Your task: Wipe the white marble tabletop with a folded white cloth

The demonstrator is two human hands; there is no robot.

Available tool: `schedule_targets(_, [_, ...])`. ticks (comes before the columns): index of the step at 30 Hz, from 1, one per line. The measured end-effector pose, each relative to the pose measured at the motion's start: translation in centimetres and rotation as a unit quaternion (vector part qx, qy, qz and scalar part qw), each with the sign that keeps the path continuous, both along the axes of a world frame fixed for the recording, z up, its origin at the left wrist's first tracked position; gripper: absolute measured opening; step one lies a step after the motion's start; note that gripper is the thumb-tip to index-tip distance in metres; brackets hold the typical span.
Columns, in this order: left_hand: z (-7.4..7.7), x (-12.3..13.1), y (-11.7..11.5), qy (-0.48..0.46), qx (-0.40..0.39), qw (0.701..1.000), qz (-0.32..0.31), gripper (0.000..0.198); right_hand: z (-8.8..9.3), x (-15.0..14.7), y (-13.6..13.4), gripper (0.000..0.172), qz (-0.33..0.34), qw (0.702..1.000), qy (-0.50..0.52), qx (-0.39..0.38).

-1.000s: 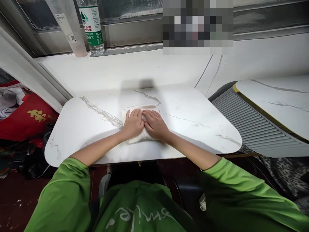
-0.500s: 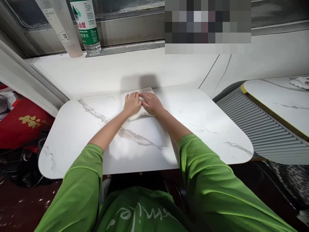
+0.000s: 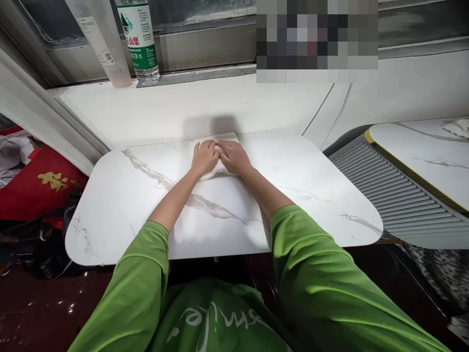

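Observation:
A white cloth (image 3: pixel 219 168) lies bunched on the white marble-patterned table (image 3: pixel 146 234), close to the back edge by the wall. My left hand (image 3: pixel 205 159) is on its left half, with the fingers together and curved over the fabric. Beside it, my right hand (image 3: pixel 236 157) grips the right half in the same way. Both thumbs point inward, and a bit of cloth bulges up between the hands. A flat corner of the cloth sticks out beyond the fingertips. My palms hide much of the rest.
On the window ledge at the back left stand a labelled water bottle (image 3: pixel 141 49) and a frosted plastic cup (image 3: pixel 106 49). A red bag (image 3: pixel 44 181) is left of the table. To the right, a second table (image 3: pixel 432 151) has a ribbed grey side and a white cloth (image 3: pixel 458 128).
The view has shifted slightly, so the bottle and the table's left end appear farther right. My hands stay on the cloth at nearly the same spot, with slightly more cloth showing between them.

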State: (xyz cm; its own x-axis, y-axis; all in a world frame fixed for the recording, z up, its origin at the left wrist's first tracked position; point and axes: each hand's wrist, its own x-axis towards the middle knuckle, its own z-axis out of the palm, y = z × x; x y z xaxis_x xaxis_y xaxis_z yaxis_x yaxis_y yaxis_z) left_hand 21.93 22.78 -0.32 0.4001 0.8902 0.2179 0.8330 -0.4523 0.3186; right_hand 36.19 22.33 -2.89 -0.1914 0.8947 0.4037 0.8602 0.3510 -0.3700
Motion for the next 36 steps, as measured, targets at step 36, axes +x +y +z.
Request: schedule_targets(36, [-0.2,4.5,-10.9,0.021,-0.033,0.998,-0.055,0.05,0.1,5.1,-11.7,0.043,0.038,0.999,0.013,0.037])
